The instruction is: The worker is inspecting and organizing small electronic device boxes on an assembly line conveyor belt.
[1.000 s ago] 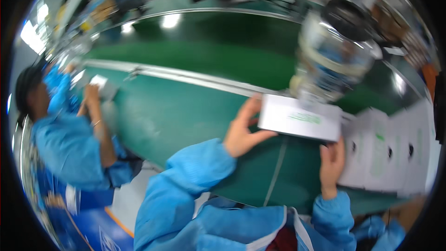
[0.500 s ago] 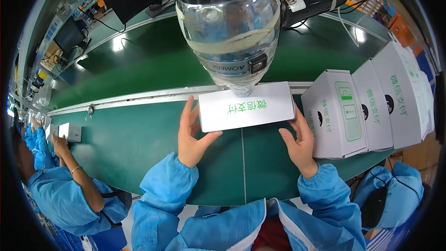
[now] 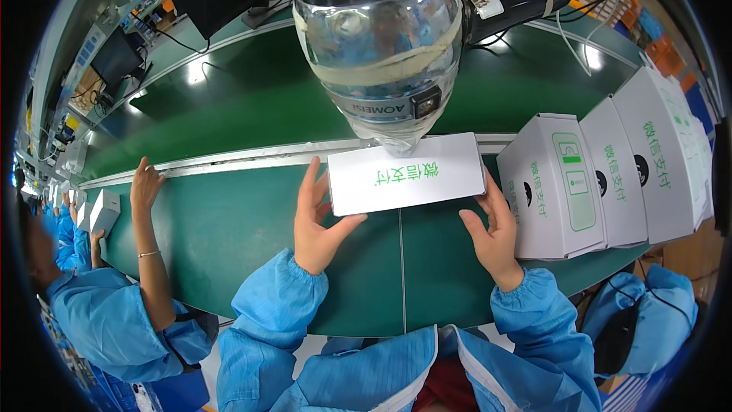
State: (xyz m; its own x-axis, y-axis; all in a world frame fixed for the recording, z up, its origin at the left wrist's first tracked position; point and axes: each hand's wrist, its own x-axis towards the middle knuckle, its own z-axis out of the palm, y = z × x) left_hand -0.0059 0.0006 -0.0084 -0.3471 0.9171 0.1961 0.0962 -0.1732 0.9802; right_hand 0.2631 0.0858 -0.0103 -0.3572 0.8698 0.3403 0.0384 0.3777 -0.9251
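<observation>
White carton [image 3: 408,175], smooth-faced, oblong, crisp-edged

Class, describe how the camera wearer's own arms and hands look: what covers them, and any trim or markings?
The left sleeve and right sleeve are long, loose and bright blue, plain, with no printed markings visible. Each ends in a gathered, puffed cuff at the wrist. The left hand and right hand are ungloved, fingers uncovered.
</observation>
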